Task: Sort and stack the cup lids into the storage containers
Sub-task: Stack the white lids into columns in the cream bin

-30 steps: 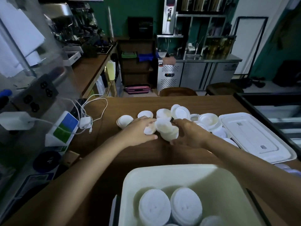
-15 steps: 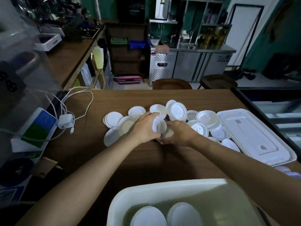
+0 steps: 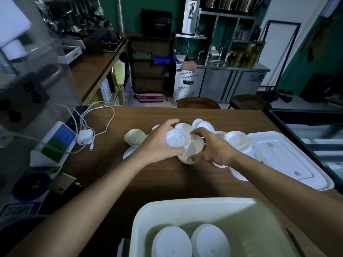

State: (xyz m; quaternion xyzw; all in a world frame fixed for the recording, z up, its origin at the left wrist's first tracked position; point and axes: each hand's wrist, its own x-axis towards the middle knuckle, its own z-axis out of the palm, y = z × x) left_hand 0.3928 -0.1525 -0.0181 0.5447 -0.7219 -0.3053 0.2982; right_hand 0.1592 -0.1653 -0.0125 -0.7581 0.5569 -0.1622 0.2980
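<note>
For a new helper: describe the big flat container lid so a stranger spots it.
On the wooden table, look right of the scattered cup lids. The container lid lies flat there; it alone is large and rectangular, not small and round.

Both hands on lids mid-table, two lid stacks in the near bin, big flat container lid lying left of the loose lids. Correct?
Not quite. The head view shows the flat container lid lying right of the loose lids, not left. The rest holds: the left hand grips a lid, the right hand holds a second lid under it, and the near bin has two lid stacks.
</note>
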